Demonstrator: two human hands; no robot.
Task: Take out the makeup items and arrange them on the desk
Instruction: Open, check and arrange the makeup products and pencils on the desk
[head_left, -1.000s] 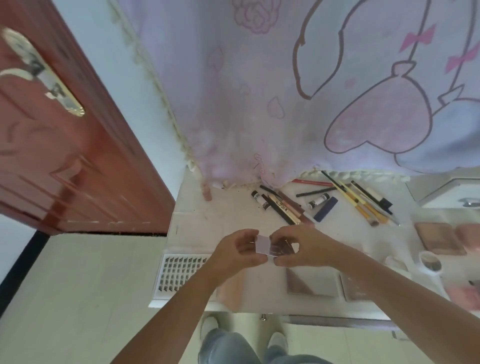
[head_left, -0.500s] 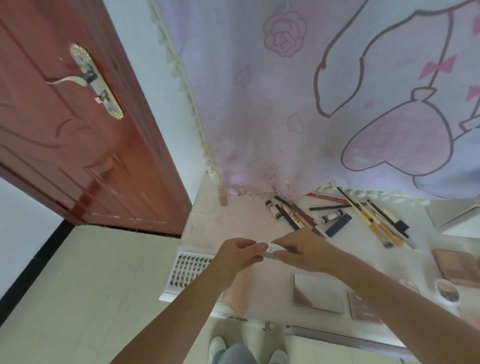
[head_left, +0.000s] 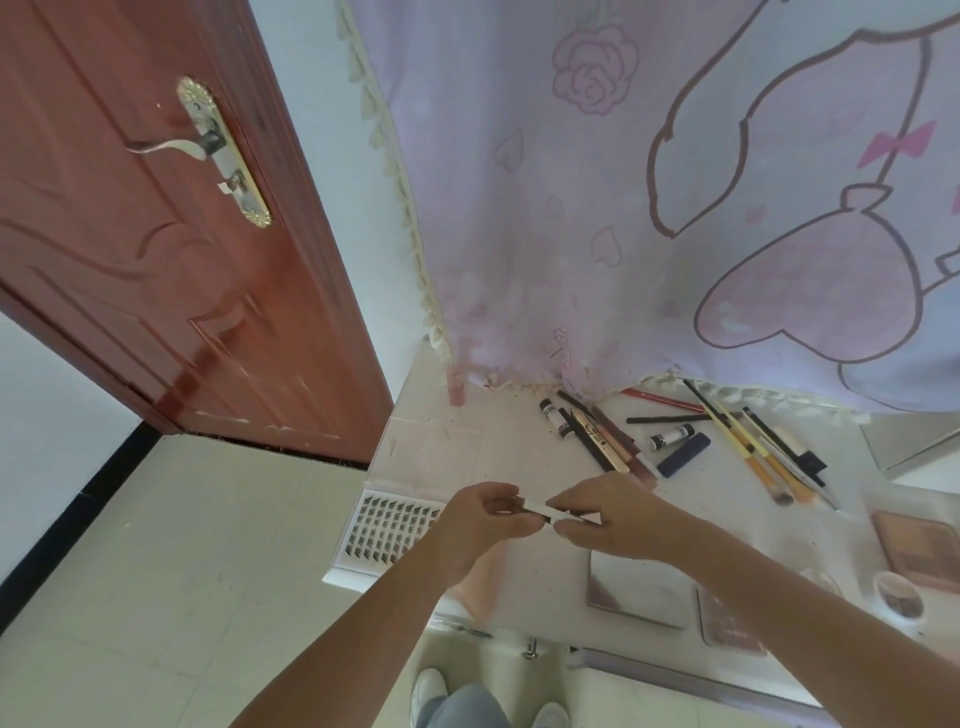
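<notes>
Both hands hold one thin, flat white-and-dark case (head_left: 540, 507) edge-on above the white desk (head_left: 519, 457). My left hand (head_left: 480, 522) pinches its left end and my right hand (head_left: 605, 517) pinches its right part. Under my left hand lies a white tray of false lashes (head_left: 387, 527). Behind the hands, a fan of dark pencils and tubes (head_left: 592, 436) lies on the desk, with a navy tube (head_left: 683, 455) and several yellow-handled brushes (head_left: 753, 452) further right. What the case holds cannot be seen.
A closed mirrored palette (head_left: 639, 590), a pink compact (head_left: 727, 623), a brown palette (head_left: 919, 548) and a small round jar (head_left: 898, 597) lie at the right. A pink curtain (head_left: 675, 208) hangs over the desk's back edge. A red-brown door (head_left: 156, 234) stands at the left.
The flat case, seen broad side up a second ago, is now turned edge-on between both hands. My view has tilted and shifted, showing more of the door.
</notes>
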